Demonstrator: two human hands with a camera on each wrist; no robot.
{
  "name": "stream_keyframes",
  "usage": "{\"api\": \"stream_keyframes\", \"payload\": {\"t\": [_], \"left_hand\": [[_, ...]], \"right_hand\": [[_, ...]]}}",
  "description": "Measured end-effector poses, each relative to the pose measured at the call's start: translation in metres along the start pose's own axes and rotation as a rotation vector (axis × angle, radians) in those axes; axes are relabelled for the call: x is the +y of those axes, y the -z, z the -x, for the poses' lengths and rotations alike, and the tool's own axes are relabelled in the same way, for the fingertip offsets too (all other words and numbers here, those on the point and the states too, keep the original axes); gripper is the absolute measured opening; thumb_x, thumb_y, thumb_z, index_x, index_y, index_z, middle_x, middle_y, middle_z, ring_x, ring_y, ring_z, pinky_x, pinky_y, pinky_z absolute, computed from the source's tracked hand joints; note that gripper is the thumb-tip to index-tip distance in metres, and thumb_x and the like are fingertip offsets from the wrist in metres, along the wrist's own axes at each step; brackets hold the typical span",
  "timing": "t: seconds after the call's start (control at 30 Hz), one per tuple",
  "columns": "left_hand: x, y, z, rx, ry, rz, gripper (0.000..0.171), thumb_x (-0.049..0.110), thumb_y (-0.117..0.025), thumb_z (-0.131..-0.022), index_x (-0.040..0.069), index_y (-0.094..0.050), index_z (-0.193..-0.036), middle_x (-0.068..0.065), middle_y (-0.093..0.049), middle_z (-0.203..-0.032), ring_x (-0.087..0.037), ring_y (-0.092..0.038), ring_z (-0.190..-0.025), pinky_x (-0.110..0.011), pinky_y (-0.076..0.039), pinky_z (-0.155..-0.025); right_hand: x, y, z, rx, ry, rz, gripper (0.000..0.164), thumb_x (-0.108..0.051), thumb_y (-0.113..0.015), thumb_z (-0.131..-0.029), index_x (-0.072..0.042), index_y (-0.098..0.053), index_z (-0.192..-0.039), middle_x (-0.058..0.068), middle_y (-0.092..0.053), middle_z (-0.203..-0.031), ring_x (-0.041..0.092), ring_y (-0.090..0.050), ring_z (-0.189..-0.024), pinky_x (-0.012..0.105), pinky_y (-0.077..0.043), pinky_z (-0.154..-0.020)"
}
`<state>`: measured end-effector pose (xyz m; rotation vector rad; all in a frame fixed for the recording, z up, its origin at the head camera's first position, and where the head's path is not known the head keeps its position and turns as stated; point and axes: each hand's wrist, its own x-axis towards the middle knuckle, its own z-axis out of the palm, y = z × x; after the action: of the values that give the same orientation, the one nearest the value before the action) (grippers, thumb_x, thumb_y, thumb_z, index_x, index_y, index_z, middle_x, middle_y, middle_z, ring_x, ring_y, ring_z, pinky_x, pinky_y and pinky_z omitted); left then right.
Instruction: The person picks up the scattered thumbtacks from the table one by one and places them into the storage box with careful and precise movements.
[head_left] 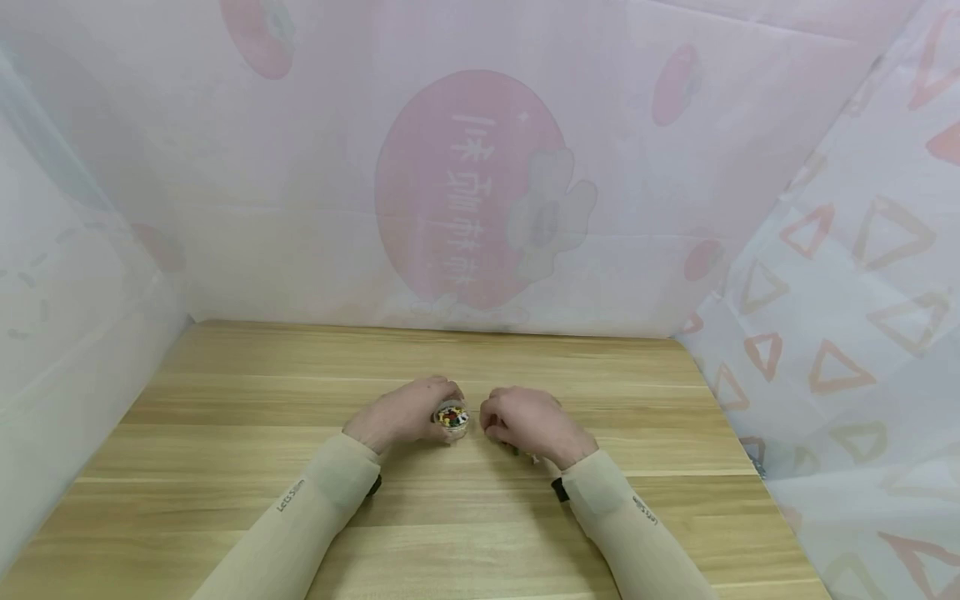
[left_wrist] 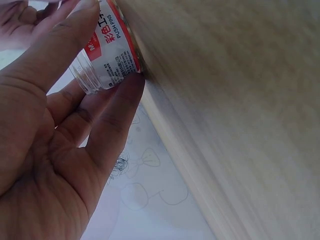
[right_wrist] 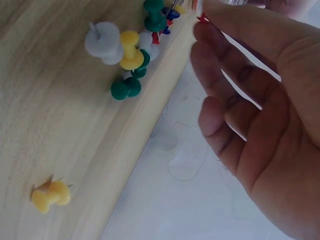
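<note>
My left hand [head_left: 408, 412] holds a small clear jar [left_wrist: 114, 52] labelled "PUSH PINS", thumb on one side and fingers on the other. The jar stands upright, and multicoloured push pins [head_left: 452, 417] show through its open top. Just right of the jar, my right hand [head_left: 531, 421] is low over the table with its fingers bent. In the right wrist view, its thumb and index fingertip pinch a small red push pin [right_wrist: 202, 19], mostly hidden. Beside that hand lie loose push pins, among them a white one [right_wrist: 106, 42], a yellow one [right_wrist: 131, 50] and a green one [right_wrist: 125, 88].
One yellow push pin [right_wrist: 51, 196] lies apart from the group, its point sticking up off the wood. The wooden table [head_left: 465, 533] runs back to a printed cloth wall [head_left: 315, 250], and further cloth [head_left: 840, 333] hangs along the right side.
</note>
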<state>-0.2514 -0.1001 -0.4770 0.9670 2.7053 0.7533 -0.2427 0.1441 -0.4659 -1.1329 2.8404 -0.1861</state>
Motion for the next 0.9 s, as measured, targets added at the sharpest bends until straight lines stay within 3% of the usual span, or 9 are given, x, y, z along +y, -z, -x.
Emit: {"api": "stream_keyframes", "payload": {"t": [0.27,0.57,0.9], "left_hand": [[0.000,0.000,0.000,-0.008,0.010,0.006,0.050,0.019,-0.088,-0.082,0.004,-0.066,-0.125,-0.009,-0.066,-0.122,-0.025,-0.061,-0.112,-0.041,-0.049,-0.100],[0.001,0.001,0.000,-0.014,0.021,0.004,0.049,0.019,-0.087,-0.083,0.005,-0.065,-0.125,-0.008,-0.066,-0.123,-0.024,-0.061,-0.113,-0.041,-0.049,-0.100],[0.000,0.001,-0.001,-0.025,0.036,-0.013,0.047,0.024,-0.086,-0.084,0.012,-0.065,-0.124,-0.006,-0.066,-0.122,-0.022,-0.061,-0.110,-0.039,-0.049,-0.099]], "right_hand": [[-0.006,0.003,-0.003,0.122,0.012,0.011,0.009,-0.025,-0.074,-0.097,-0.028,-0.077,-0.105,-0.015,-0.065,-0.100,0.003,-0.059,-0.080,0.026,-0.053,-0.063],[-0.018,0.001,-0.009,0.223,-0.029,0.031,0.015,-0.028,-0.074,-0.096,-0.026,-0.078,-0.110,-0.012,-0.070,-0.108,0.009,-0.066,-0.098,0.033,-0.059,-0.079],[-0.027,-0.011,-0.015,0.239,-0.009,0.067,0.015,-0.027,-0.073,-0.097,-0.027,-0.079,-0.110,-0.012,-0.071,-0.109,0.011,-0.066,-0.100,0.034,-0.059,-0.081]]}}
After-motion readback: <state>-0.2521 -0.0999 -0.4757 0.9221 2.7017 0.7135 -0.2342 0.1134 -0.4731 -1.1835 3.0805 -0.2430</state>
